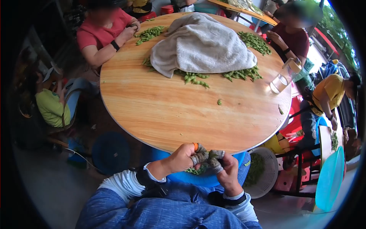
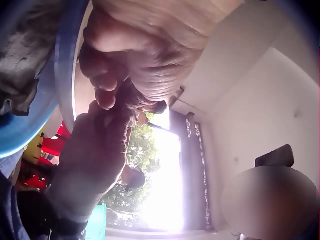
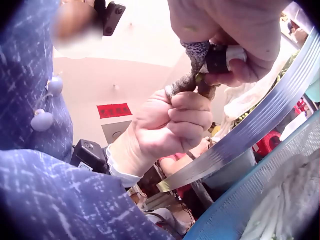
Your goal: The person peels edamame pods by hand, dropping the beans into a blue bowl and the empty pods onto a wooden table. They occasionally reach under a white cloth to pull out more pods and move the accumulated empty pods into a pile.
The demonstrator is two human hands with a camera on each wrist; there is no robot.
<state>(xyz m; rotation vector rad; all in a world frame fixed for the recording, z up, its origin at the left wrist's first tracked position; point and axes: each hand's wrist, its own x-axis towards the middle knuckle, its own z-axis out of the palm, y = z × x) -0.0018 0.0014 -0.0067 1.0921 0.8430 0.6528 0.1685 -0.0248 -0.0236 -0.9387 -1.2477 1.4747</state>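
Both my hands meet over a blue basin (image 1: 183, 178) at the table's near edge. My left hand (image 1: 179, 158) and my right hand (image 1: 230, 173) pinch a small green bean pod (image 1: 213, 154) between their fingertips, the fingers mostly hiding it. Knitted covers (image 1: 199, 157) wrap several fingertips, and an orange band shows on the left hand. In the right wrist view, a bit of the pod (image 3: 199, 79) shows between the left hand (image 3: 172, 120) and the right hand (image 3: 232, 35). Green bits (image 1: 196, 170) lie in the basin below.
A grey towel (image 1: 206, 45) covers a heap on the round wooden table (image 1: 152, 107), with bean pods (image 1: 248, 73) around it. A glass jug (image 1: 280, 82) stands at right. A white basket (image 1: 268, 171) sits by my right side. Other people sit around.
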